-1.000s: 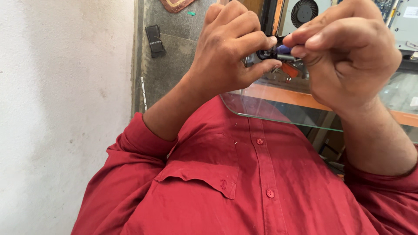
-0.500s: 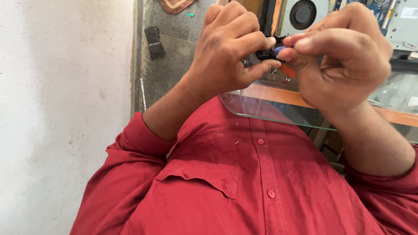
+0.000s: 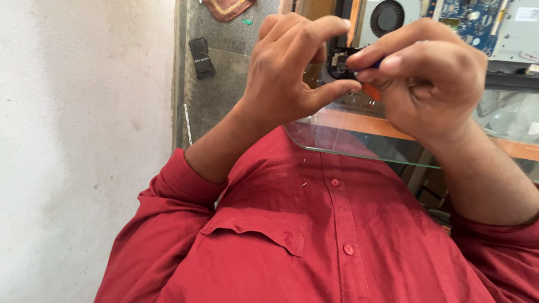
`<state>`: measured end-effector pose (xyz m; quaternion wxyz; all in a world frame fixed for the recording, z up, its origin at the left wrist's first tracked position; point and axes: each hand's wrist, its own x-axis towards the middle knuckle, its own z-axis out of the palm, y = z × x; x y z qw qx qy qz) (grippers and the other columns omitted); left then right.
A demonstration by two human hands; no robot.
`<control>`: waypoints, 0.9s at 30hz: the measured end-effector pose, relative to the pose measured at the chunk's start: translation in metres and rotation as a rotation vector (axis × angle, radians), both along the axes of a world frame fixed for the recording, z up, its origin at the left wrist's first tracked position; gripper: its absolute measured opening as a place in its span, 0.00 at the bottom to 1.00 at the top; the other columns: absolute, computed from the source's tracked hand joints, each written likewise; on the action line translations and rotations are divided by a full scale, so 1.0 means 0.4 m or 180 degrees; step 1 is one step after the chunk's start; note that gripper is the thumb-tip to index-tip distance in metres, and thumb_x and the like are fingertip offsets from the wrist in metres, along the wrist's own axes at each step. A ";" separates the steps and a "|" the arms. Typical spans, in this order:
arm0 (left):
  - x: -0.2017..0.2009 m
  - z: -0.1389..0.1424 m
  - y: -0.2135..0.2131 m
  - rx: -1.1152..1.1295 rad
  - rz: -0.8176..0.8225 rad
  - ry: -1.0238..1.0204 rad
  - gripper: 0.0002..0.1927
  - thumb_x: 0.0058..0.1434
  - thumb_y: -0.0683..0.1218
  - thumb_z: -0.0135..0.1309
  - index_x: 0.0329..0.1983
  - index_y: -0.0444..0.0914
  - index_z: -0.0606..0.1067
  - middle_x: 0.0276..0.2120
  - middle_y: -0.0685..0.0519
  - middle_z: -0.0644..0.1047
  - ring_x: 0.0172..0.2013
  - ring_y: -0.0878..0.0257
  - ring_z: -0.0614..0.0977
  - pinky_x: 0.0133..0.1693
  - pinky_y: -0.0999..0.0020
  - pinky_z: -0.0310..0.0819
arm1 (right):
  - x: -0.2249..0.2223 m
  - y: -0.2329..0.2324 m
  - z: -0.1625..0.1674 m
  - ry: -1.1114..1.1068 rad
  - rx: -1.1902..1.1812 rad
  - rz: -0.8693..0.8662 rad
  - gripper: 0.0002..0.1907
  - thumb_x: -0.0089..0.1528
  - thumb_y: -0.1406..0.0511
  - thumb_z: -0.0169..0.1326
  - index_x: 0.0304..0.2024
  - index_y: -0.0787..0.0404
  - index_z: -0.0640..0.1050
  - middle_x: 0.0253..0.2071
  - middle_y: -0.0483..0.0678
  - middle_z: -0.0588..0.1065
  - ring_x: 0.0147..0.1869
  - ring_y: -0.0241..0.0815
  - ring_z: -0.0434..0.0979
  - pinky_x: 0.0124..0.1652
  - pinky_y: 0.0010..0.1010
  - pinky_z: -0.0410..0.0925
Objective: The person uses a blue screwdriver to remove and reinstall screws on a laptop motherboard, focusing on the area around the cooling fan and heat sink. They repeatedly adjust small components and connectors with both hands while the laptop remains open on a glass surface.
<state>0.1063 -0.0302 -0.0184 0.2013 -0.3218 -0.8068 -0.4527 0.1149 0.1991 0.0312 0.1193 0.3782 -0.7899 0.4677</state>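
- Two hands up close under the head cam, raised over the near edge of a glass top; both meet on one small black part.
- Left hand: thumb and forefinger pinched round the black part, other fingers curled behind. Reads as a steadying grip, part kept square to the other hand.
- Right hand: fingers pressed together on a thin tool, orange bit showing below the fingers, bluish bit by the fingertips. Tip sits at the part; exact contact hidden by fingers.
- Part location: in the air between the hands, above the glass near edge, not resting on anything.
- Held high prob. for a close look, small work.
- Far side of the glass: opened device w/ round fan and blue board, touching or apart can't tell.
- Left of the glass: grey floor w/ a black block and small green bit, well apart from the hands.
- White wall hard on the left; little elbow room that side.
- Red shirt fills the near frame; forearms angle in from both sides, so free room is mostly up and fwd over the glass.
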 end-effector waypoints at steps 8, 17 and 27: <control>0.004 0.006 0.022 0.0019 0.0033 0.0201 0.42 0.59 0.70 0.68 0.64 0.41 0.65 0.36 0.56 0.72 0.39 0.60 0.74 0.47 0.63 0.66 | 0.017 0.079 0.058 -0.0547 -0.0645 -0.0550 0.12 0.64 0.77 0.61 0.45 0.64 0.72 0.36 0.59 0.78 0.36 0.46 0.80 0.33 0.31 0.74; 0.002 0.090 0.060 -0.0798 -0.0163 0.0722 0.09 0.71 0.47 0.65 0.45 0.40 0.77 0.39 0.55 0.73 0.43 0.59 0.76 0.49 0.61 0.67 | 0.097 0.232 0.102 -0.0825 0.1471 -0.2116 0.10 0.64 0.63 0.69 0.40 0.63 0.84 0.30 0.51 0.78 0.30 0.42 0.76 0.30 0.32 0.66; -0.096 0.188 0.135 -0.1199 -0.0645 0.0050 0.06 0.62 0.47 0.65 0.33 0.40 0.80 0.31 0.55 0.72 0.37 0.56 0.75 0.42 0.58 0.65 | 0.096 0.137 0.145 -0.0945 0.1909 -0.2391 0.12 0.56 0.61 0.73 0.36 0.59 0.85 0.31 0.46 0.79 0.30 0.39 0.76 0.27 0.30 0.65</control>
